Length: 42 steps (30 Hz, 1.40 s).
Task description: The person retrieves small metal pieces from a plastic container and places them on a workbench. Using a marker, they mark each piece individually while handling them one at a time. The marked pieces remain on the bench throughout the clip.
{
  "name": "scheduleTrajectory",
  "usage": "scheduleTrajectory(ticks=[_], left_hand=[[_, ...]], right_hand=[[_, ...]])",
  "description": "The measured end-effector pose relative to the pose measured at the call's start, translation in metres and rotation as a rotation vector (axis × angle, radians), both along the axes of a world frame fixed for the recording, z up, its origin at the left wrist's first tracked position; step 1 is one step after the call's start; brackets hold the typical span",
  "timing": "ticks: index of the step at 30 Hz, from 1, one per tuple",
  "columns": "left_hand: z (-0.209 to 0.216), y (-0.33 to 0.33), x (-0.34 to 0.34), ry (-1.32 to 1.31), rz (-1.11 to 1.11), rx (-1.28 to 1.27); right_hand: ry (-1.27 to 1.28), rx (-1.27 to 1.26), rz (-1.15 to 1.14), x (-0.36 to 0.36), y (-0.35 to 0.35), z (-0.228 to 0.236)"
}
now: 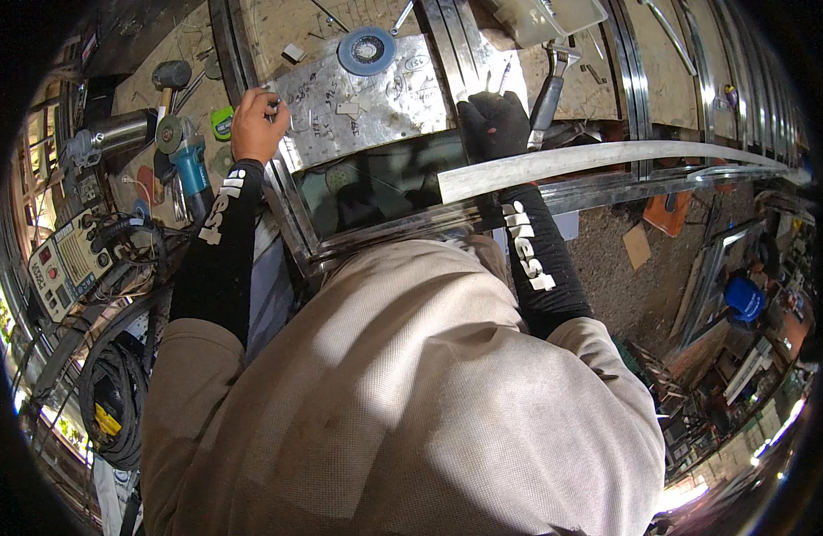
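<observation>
My left hand point(258, 127), bare, rests with curled fingers at the left metal tube point(295, 210) of a frame. Whatever its fingers pinch, if anything, is too small to make out. In a black glove, my right hand point(494, 127) is closed over another metal tube point(451, 40); a thin pointed thing point(505, 77) sticks out beyond its fingers, its kind unclear. Across my right wrist runs a long pale metal strip point(554, 163). Between my hands lies a marked metal sheet point(375, 112), with a blue abrasive disc point(347, 55) and small pale pieces point(349, 109) on it.
An adjustable wrench point(549, 96) lies right of my gloved hand, below a clear plastic tub point(554, 16). At left are an angle grinder point(190, 165), a hammer point(170, 76), a green tape measure point(222, 123), a welding machine point(67, 263) and coiled cables point(112, 393).
</observation>
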<state>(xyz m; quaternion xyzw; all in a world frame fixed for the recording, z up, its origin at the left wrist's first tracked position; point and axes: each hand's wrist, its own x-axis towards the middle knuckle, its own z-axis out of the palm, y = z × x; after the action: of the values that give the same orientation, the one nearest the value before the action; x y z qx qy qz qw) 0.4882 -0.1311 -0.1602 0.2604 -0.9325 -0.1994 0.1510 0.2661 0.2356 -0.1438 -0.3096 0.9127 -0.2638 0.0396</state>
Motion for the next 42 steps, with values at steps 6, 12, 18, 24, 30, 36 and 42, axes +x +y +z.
scheduleTrajectory(ticks=[6, 12, 18, 24, 30, 36, 42], left_hand=[[-0.001, 0.0, 0.0, 0.004, -0.005, -0.011], [-0.001, 0.0, 0.0, 0.026, -0.012, -0.005], [-0.001, -0.001, -0.001, 0.027, -0.022, -0.015], [-0.003, -0.003, 0.0, 0.025, -0.02, -0.03], [-0.002, -0.002, 0.0, 0.011, -0.006, 0.001], [-0.001, 0.001, -0.001, 0.017, -0.006, -0.025], [-0.002, 0.0, 0.001, 0.013, -0.004, -0.017]], right_hand=[[-0.114, -0.048, -0.145, 0.013, -0.001, 0.002], [-0.002, -0.021, -0.089, 0.016, -0.007, 0.003], [-0.019, -0.073, -0.105, 0.02, -0.004, -0.003], [-0.118, -0.079, -0.116, 0.007, 0.005, -0.012], [-0.104, -0.093, 0.005, -0.002, 0.026, -0.024], [-0.017, -0.02, -0.02, 0.003, 0.021, -0.012], [-0.075, 0.061, -0.297, -0.001, 0.017, 0.019]])
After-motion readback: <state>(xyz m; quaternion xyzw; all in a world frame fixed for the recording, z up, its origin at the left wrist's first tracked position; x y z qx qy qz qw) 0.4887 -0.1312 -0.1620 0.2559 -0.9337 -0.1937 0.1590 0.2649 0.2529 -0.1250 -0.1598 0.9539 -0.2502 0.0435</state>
